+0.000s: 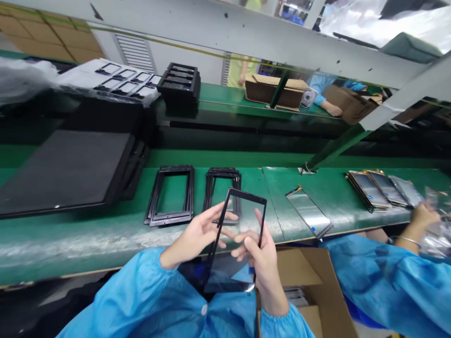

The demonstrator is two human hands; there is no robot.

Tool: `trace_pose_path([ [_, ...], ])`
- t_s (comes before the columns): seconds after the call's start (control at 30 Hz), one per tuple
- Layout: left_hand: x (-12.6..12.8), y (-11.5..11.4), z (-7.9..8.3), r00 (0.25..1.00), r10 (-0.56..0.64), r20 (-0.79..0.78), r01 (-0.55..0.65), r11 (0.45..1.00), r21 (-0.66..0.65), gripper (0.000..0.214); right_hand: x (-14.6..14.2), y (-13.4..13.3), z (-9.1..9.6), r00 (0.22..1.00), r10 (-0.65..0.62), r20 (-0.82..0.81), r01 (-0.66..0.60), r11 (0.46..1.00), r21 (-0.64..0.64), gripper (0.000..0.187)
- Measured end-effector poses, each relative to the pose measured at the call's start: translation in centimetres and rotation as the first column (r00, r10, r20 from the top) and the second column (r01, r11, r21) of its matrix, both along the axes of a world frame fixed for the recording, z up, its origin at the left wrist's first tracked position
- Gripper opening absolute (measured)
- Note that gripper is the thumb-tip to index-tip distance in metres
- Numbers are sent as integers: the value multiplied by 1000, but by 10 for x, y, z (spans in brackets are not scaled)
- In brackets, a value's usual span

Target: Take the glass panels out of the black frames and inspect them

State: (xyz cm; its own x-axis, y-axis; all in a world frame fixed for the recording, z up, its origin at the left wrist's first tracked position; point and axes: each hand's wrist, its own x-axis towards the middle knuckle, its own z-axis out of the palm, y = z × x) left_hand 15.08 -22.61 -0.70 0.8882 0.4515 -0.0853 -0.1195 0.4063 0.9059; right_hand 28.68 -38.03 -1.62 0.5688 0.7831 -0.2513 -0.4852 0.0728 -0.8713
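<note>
In front of my chest is a see-through glass touch panel (246, 202) with a black border, tilted upright. My right hand (266, 260) grips its right edge, with the thumb on the near side and fingers showing through the glass. At the left edge, my left hand (197, 234) has its fingers spread behind the panel, partly seen through it. A small blue tab shows by the right palm. Just behind the panel lies a stack of black rectangular frames (209, 190). Another stack of black frames (171, 219) sits to its left on the green bench (116, 244).
A screen panel (310, 211) lies at right, with stacked screens (369, 188) beyond. A co-worker's hand (424, 216) is beside them. Large black trays (70, 164) fill the left. An open carton (334, 291) stands below the bench edge. A slanted post (338, 150) rises behind.
</note>
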Motion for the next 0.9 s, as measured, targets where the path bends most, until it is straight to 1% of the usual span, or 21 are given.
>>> trace_pose_path([
  [0.1,6,5,7,998,37,-55,-39,999,-30,52,-6,-2,-3,1000,11,4,-11,1000,10,110],
  [0.17,3,2,7,996,50,-70,-55,996,-71,53,-6,-1,-6,999,-31,9,31,1000,3,108],
  [0.23,-5,-5,3,996,62,-69,-70,990,-121,56,-4,4,-8,990,-138,3,138,990,-6,103],
  [0.3,-15,-13,-4,993,72,-92,-86,985,-150,56,-3,10,-9,962,-272,-25,272,962,-7,98],
  [0.33,-19,-15,-7,990,84,-117,-101,985,-144,54,-3,13,-9,946,-320,-45,320,947,-5,95],
  [0.37,-22,-17,-9,984,104,-145,-123,985,-124,53,-3,15,-9,935,-347,-67,348,938,-2,92],
  [0.43,-26,-17,-8,969,166,-184,-180,982,-64,53,-7,16,-9,928,-353,-118,355,935,4,85],
  [0.5,-28,-13,1,953,238,-187,-242,970,1,52,-14,13,-9,928,-329,-172,335,942,5,76],
  [0.6,-29,-7,20,939,299,-172,-288,954,85,49,-23,5,-14,923,-320,-215,322,947,-27,65],
  [0.67,-30,-5,30,932,316,-176,-298,946,125,46,-27,0,-18,916,-337,-219,333,941,-55,63],
  [0.73,-32,-6,36,926,326,-192,-298,941,161,43,-30,-3,-22,911,-352,-212,347,936,-64,62],
  [0.9,-34,-13,37,921,316,-228,-262,936,237,38,-37,-10,-31,913,-377,-154,375,926,-42,62],
])
